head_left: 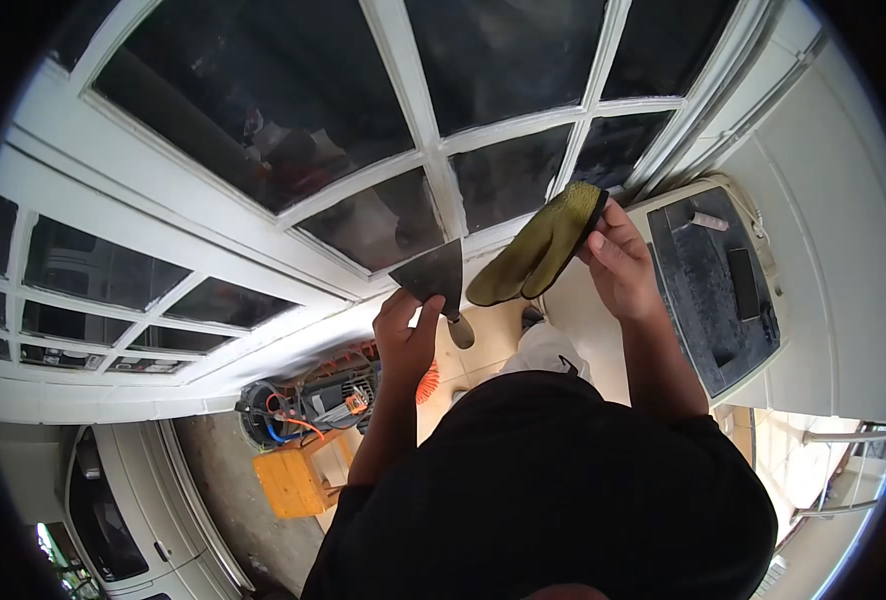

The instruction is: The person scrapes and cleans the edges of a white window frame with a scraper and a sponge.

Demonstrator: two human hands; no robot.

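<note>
My left hand [408, 325] is closed on a scraper [431, 275] with a wide, flat dark blade. The blade points up toward the window, and the rounded handle end hangs below my fingers. In my right hand [623, 260] is a yellow-green cloth mitt [543, 250] with dark edging, pinched at its upper right edge between thumb and fingers. The mitt hangs to the left, beside the scraper and apart from it. Both items are in front of a white-framed window [443, 160] with dark panes.
At the right stands a white appliance [653, 210] with a dark top, bearing a small dark block [743, 284] and a pale tube-like item [710, 221]. Lower left are a machine [313, 400] with hoses and an orange stool [290, 482]. A vehicle [143, 500] stands beyond.
</note>
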